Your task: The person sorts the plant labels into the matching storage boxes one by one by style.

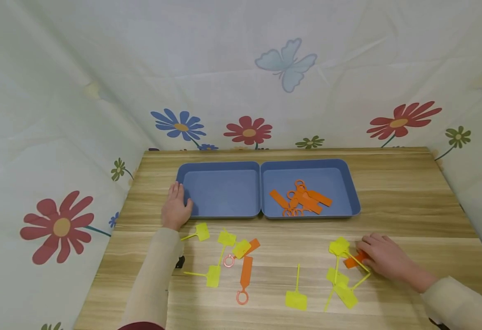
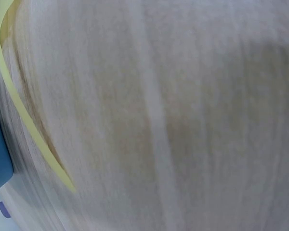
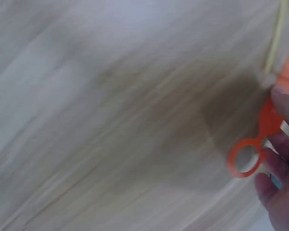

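Observation:
My left hand (image 1: 176,208) rests at the left edge of the left blue tray (image 1: 220,192), fingers stretched along the rim. Over on the right, my right hand (image 1: 385,256) pinches an orange ring tag (image 1: 352,261) beside a cluster of yellow flag-shaped tags (image 1: 340,246). The right wrist view shows the thumb on this tag's flat part, with its ring (image 3: 231,161) sticking out below. The right blue tray (image 1: 350,188) holds several orange ring tags (image 1: 308,201). In the left wrist view, a yellow tag's strip (image 2: 33,127) lies near the tray's corner.
Left of centre, several yellow tags (image 1: 213,276) lie scattered with an orange ring tag (image 1: 246,272); another orange tag (image 1: 254,245) is partly under a yellow one. A lone yellow tag (image 1: 296,300) lies near the front. A flowered curtain (image 1: 207,68) stands behind the wooden table (image 1: 406,183).

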### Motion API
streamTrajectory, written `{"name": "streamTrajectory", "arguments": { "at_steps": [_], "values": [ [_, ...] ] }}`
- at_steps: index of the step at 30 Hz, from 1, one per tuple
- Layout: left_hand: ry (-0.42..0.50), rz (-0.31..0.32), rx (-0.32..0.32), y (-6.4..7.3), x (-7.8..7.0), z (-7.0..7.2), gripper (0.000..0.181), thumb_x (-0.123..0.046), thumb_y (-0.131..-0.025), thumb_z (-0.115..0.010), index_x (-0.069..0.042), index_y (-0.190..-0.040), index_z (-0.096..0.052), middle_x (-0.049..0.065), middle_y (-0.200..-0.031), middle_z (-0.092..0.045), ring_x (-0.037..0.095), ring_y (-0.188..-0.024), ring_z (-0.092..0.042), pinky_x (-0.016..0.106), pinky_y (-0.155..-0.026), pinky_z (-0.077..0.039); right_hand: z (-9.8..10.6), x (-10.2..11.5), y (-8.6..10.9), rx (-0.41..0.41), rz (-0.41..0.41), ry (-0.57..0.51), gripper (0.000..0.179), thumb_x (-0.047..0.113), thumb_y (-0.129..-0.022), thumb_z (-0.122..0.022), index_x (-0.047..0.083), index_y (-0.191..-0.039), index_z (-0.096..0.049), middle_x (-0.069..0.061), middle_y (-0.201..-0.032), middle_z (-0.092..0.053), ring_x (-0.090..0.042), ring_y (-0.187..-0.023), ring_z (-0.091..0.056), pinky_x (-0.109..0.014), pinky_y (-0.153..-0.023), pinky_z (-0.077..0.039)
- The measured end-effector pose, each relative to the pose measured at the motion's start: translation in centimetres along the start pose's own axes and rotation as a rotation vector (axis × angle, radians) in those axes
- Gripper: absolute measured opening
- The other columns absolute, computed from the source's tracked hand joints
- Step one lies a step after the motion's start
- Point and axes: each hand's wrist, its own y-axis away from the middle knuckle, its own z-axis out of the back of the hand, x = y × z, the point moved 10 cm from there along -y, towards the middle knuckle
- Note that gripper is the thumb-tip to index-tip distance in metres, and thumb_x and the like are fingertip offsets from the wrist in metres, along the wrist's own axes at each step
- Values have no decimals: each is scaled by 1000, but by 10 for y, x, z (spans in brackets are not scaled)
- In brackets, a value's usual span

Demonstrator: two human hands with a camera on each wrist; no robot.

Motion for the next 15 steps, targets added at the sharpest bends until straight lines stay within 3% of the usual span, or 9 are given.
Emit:
{"name": "streamTrajectory", "arguments": {
  "at_steps": [4, 9, 12, 15],
  "values": [
    [1, -1, 7, 0, -1, 1, 63, -30, -87, -38, 5, -137, -23, 18, -146, -16, 30, -136, -12, 41, -109, -18, -7, -6, -7, 142, -49, -175, 27, 11, -71, -69, 20, -68, -44, 13, -62, -35, -5, -60, -32, -21, -55, -26],
    [4, -2, 12, 0, -3, 2, 63, -31, -87, -38, 5, -138, -23, 18, -147, -16, 30, -136, -11, 41, -110, -17, -10, -10, -11, 286, -39, -432, 23, -4, -68, -56, 15, -64, -44, 13, -58, -31, 1, -52, -28, -17, -50, -23],
    [5, -2, 11, 0, -3, 2, 63, -30, -88, -38, 4, -138, -23, 18, -147, -16, 30, -136, -11, 41, -109, -18, -10, -11, -10, 367, -23, -503, 21, -8, -66, -49, 12, -62, -47, 14, -58, -33, 1, -52, -28, -16, -50, -24],
    [9, -5, 7, 0, -2, 1, 63, -30, -88, -39, 5, -137, -23, 18, -146, -16, 31, -136, -11, 42, -109, -19, -11, -17, -7, 455, -57, -549, 24, -13, -63, -42, 10, -59, -47, 13, -57, -33, 0, -52, -28, -17, -49, -23]
  ]
}}
